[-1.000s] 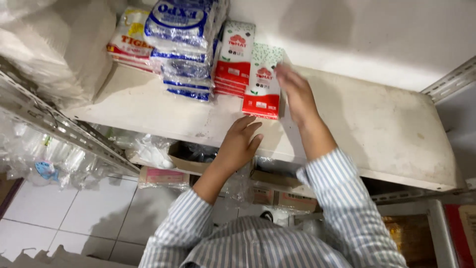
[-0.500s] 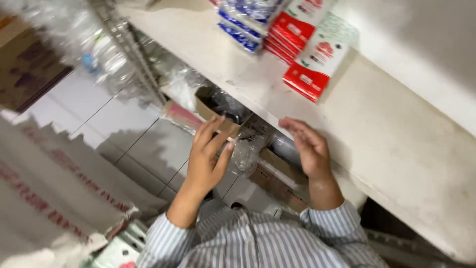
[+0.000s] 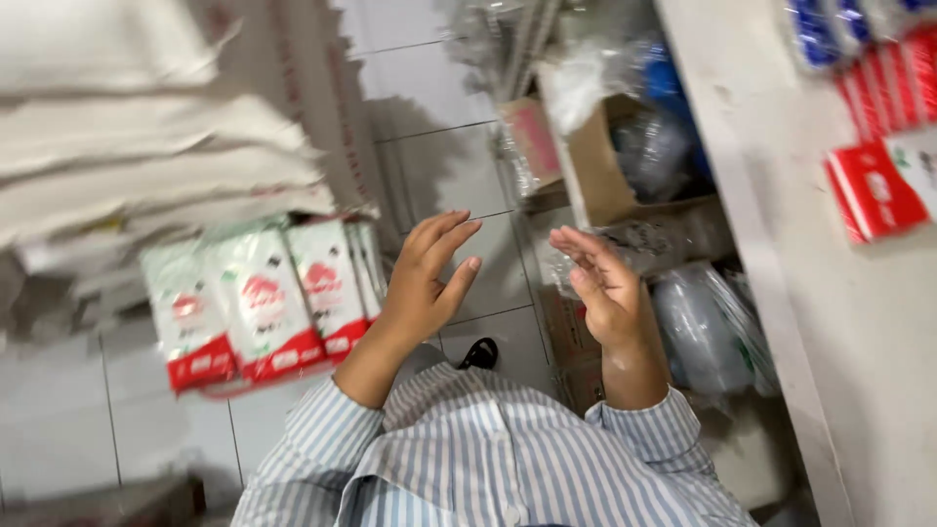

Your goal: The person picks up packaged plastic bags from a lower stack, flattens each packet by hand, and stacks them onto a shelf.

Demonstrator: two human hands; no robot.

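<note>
Both hands empty, fingers spread: left hand (image 3: 425,278) just right of the white-green-red plastic packets (image 3: 259,307), right hand (image 3: 600,283) left of the white shelf edge (image 3: 752,244). Open grey tiled floor (image 3: 439,166) lies between packets and shelf edge; brown cardboard box (image 3: 586,166) beyond the right hand, red-white packs (image 3: 878,185) on the shelf.

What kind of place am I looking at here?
Probably a small shop's stockroom or storage corner. Matching red-and-white packets sit in a row beside stacked white sacks, more packets lie on a white shelf, and an open cardboard box stands on the tiled floor. Both hands, left hand and right hand, are empty.
</note>
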